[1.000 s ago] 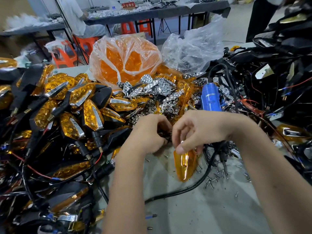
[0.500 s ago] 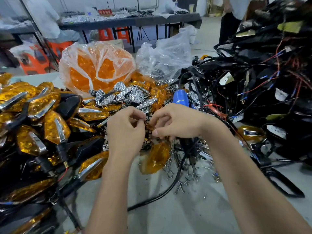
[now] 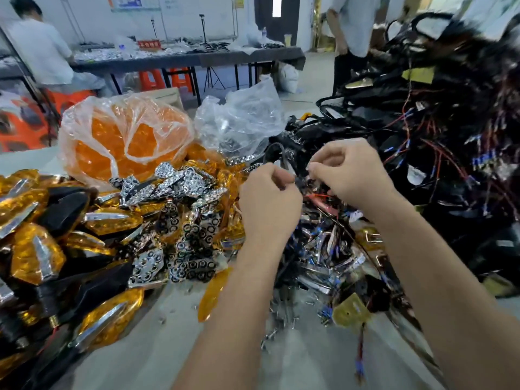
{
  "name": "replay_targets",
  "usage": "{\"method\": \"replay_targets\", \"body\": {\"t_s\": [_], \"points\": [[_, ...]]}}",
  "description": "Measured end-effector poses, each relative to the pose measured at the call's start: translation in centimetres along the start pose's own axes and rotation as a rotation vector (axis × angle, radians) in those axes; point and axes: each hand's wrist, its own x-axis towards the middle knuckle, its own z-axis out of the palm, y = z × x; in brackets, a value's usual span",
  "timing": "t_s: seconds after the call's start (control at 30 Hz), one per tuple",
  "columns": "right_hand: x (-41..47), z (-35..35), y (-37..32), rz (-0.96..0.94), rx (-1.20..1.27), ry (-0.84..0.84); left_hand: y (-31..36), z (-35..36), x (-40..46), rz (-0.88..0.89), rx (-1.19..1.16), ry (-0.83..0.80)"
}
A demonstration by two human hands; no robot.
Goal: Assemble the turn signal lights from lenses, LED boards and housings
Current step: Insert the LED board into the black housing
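My left hand (image 3: 268,197) and my right hand (image 3: 351,171) are raised close together over the pile of black housings with wires (image 3: 439,153) on the right. Both have curled fingers that pinch something small and dark between them (image 3: 302,180); what it is stays blurred. An amber lens (image 3: 212,296) lies on the table below my left forearm. Chrome LED reflector boards (image 3: 180,184) are heaped in the middle. Finished amber and black turn signals (image 3: 42,249) are stacked at the left.
A plastic bag of amber lenses (image 3: 123,139) and a clear bag (image 3: 239,122) stand behind the heap. Loose screws (image 3: 284,319) litter the grey table (image 3: 168,347). Other tables, orange stools and two people are in the background.
The view swung up and to the right. Both hands lifted away from the amber lens toward the wired housings. The lens now lies on the table.
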Motion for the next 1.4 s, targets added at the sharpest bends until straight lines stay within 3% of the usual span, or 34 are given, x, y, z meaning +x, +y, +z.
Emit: {"method": "replay_targets", "body": {"t_s": [0.1,0.23,0.3,0.37,0.47,0.6,0.73,0.9,1.03,1.2,1.3,1.4], "points": [[2.4,-3.2,1.7,-0.001,-0.264,0.185,1.9,3.6,1.6,-0.070,-0.084,-0.081],[7.1,-5.7,3.1,-0.049,-0.553,0.269,3.6,7.4,3.2,-0.097,-0.105,-0.145],[9.8,-6.2,3.5,-0.047,-0.769,0.231,4.1,8.6,3.8,-0.114,-0.132,-0.177],[11.6,-6.1,3.6,0.086,-0.938,0.132,4.3,9.5,4.2,-0.132,-0.159,-0.207],[12.1,-5.0,4.3,0.194,-1.037,0.043,4.4,10.4,4.8,-0.166,-0.196,-0.215],[11.3,-2.9,4.6,0.106,-1.071,0.003,3.8,10.5,5.4,-0.219,-0.258,-0.203],[10.4,-1.2,3.4,-0.006,-0.962,0.006,2.8,9.8,6.0,-0.338,-0.455,-0.144],[9.0,-0.3,2.6,0.111,-0.860,-0.175,2.9,7.9,6.2,-0.499,-0.790,-0.232],[7.6,-0.2,0.9,0.097,-0.785,0.068,2.7,7.2,5.6,-0.541,-0.909,-0.316],[6.8,-1.3,-3.6,-0.218,-0.709,0.372,3.8,5.9,5.4,-0.436,-0.927,-0.169],[6.6,-1.8,-7.0,-0.393,-0.266,0.362,4.9,4.1,4.3,-0.342,-0.886,-0.264],[6.1,-1.2,-9.9,-0.379,0.195,0.253,5.3,1.4,3.3,-0.233,-0.875,-0.439]]}}
